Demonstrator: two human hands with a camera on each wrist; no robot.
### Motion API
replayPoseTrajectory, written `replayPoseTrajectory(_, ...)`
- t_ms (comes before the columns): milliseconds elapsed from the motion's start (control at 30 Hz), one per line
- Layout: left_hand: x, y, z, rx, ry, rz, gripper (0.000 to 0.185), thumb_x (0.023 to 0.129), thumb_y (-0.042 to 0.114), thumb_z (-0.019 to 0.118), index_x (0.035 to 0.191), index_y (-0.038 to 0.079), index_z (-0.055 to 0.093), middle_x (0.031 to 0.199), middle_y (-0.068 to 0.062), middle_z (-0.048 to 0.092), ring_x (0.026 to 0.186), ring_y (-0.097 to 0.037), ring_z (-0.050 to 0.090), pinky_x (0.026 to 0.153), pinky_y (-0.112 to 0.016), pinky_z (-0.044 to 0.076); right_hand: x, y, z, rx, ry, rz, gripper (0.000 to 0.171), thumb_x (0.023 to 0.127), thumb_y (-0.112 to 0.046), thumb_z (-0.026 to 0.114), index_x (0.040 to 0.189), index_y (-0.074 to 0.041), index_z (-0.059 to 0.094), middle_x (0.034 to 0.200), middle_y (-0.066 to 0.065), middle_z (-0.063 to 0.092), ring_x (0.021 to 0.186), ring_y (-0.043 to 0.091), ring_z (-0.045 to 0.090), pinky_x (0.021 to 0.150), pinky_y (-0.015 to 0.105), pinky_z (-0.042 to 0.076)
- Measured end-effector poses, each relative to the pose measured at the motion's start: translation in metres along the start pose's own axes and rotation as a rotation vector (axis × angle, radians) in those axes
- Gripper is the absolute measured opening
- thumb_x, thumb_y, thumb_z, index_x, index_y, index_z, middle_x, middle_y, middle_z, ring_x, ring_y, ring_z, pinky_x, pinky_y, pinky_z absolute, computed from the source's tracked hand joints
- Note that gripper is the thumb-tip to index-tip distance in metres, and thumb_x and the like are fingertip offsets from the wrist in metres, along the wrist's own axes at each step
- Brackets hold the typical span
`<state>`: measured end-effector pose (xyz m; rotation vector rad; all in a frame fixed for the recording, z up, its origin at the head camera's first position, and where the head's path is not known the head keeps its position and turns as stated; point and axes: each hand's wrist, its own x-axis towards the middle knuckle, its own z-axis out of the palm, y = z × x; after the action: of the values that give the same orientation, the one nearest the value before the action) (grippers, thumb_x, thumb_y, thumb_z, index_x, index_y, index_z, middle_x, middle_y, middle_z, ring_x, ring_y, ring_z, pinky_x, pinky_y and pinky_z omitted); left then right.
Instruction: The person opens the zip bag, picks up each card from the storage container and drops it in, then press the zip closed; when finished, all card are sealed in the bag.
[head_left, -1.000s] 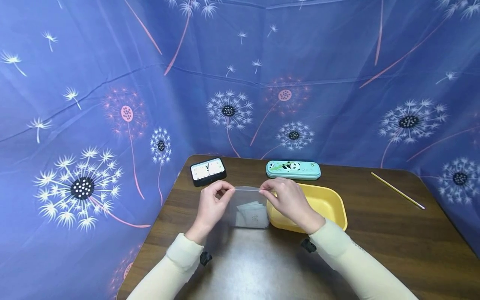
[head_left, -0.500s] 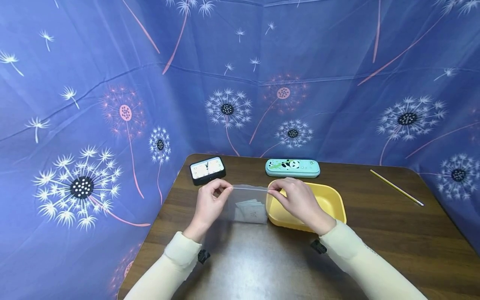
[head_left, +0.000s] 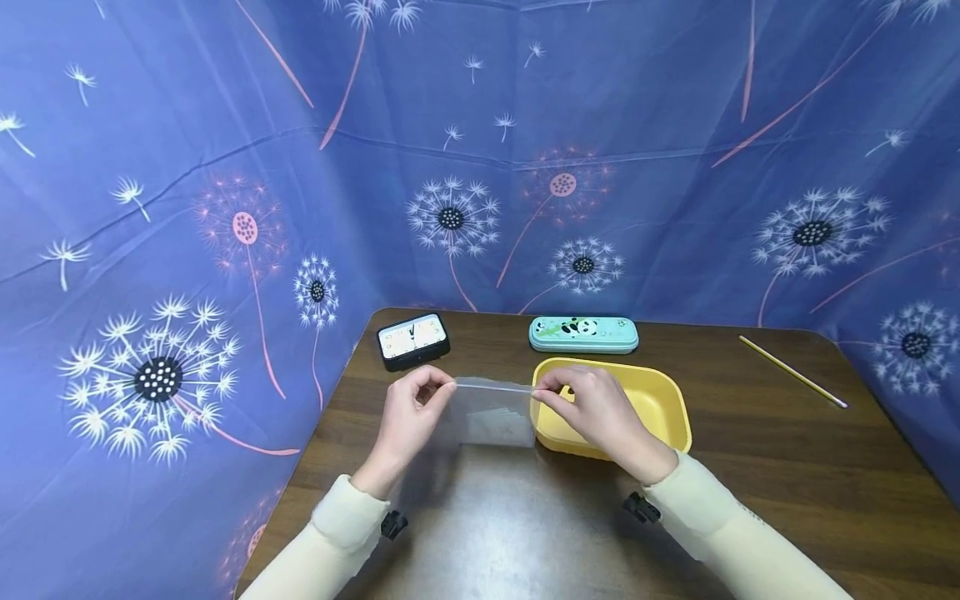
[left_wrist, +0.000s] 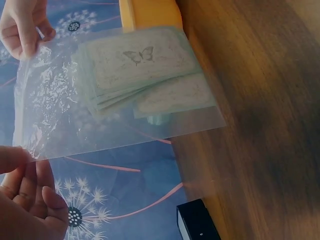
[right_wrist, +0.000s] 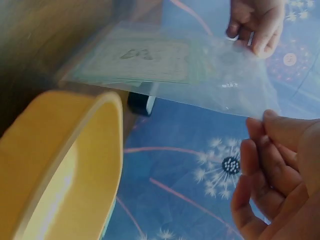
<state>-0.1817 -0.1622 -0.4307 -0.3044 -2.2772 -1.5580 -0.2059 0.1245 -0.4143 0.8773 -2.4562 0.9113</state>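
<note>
A clear zip bag hangs stretched between my two hands. Inside lie several pale green-edged paper cards, the top one printed with a butterfly. My left hand pinches the bag's top left corner between thumb and forefinger. At the opposite corner my right hand pinches the same top edge, its other fingers loosely bent, as the right wrist view shows. Just right of the bag, partly behind my right hand, stands a yellow plastic basin.
A black-framed clock sits at the back left of the wooden table. Behind the basin lies a mint pencil case with a panda. A yellow pencil lies at the right. A blue dandelion-print cloth surrounds the table's back and sides.
My hands have spread farther apart, pulling the bag's top edge wider and straighter. The cards inside look fainter in the head view now.
</note>
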Motion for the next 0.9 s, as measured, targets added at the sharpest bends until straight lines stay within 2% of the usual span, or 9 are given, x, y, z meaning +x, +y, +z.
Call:
replayPoseTrajectory(167,0.003,-0.004,-0.002,0.065,-0.027,-0.045,0.004,0.095,0.008,0.074,0.092,0.009,0.076,0.084,0.001,0.07,0.072,-0.018,0.059,0.066,-0.027,0.047,0.007,-0.001,0.005,-0.009,-0.07,0.06,0.006,0.091,-0.021,0.082,0.088,-0.021,0.077,0.08,-0.017,0.069,0.07,0.002,0.06,0.066,0.032,0.05)
replayPoseTrajectory(367,0.02,-0.029,0.003,0.17,-0.058,-0.126,0.006,0.096,0.01,0.073,0.092,0.011,0.077,0.084,0.002,0.071,0.078,-0.015,0.062,0.072,-0.031,0.05,0.023,0.014,0.027,-0.095,-0.16,0.121,0.006,0.096,-0.02,0.077,0.096,-0.015,0.079,0.088,-0.007,0.074,0.074,0.009,0.065,0.068,0.037,0.053)
replayPoseTrajectory(533,0.036,-0.054,0.006,0.208,-0.09,-0.19,0.006,0.098,0.011,0.073,0.097,0.01,0.078,0.083,-0.002,0.072,0.075,-0.025,0.068,0.066,-0.032,0.052,0.043,0.03,0.047,-0.164,-0.211,0.105,0.007,0.096,-0.014,0.074,0.096,-0.012,0.08,0.09,-0.001,0.075,0.078,0.016,0.069,0.071,0.041,0.056)
replayPoseTrajectory(633,0.045,-0.068,0.009,0.213,-0.1,-0.239,0.008,0.099,0.01,0.071,0.099,0.007,0.078,0.081,-0.006,0.073,0.076,-0.032,0.073,0.063,-0.032,0.054,0.055,0.04,0.06,-0.249,-0.223,0.032,0.008,0.093,-0.009,0.072,0.09,-0.011,0.079,0.086,0.001,0.075,0.078,0.02,0.07,0.071,0.043,0.056)
replayPoseTrajectory(733,0.052,-0.081,0.014,0.224,-0.1,-0.289,0.009,0.099,0.006,0.07,0.099,0.003,0.078,0.081,-0.009,0.074,0.077,-0.032,0.075,0.065,-0.032,0.057,0.063,0.049,0.073,-0.337,-0.238,-0.024,0.012,0.09,-0.005,0.07,0.083,-0.011,0.078,0.08,0.003,0.072,0.075,0.025,0.069,0.068,0.047,0.055)
replayPoseTrajectory(800,0.056,-0.089,0.018,0.235,-0.105,-0.318,0.01,0.099,0.004,0.068,0.1,0.001,0.078,0.083,-0.009,0.075,0.078,-0.028,0.075,0.068,-0.033,0.058,0.066,0.053,0.081,-0.369,-0.269,-0.014,0.014,0.089,-0.005,0.07,0.081,-0.012,0.078,0.079,0.003,0.071,0.076,0.028,0.069,0.069,0.05,0.054)
replayPoseTrajectory(900,0.059,-0.099,0.023,0.256,-0.128,-0.347,0.012,0.099,0.004,0.066,0.103,0.0,0.077,0.086,-0.009,0.076,0.08,-0.024,0.075,0.071,-0.034,0.059,0.067,0.056,0.089,-0.395,-0.333,0.05,0.015,0.091,-0.006,0.07,0.081,-0.014,0.079,0.082,0.004,0.071,0.082,0.03,0.069,0.074,0.055,0.05)
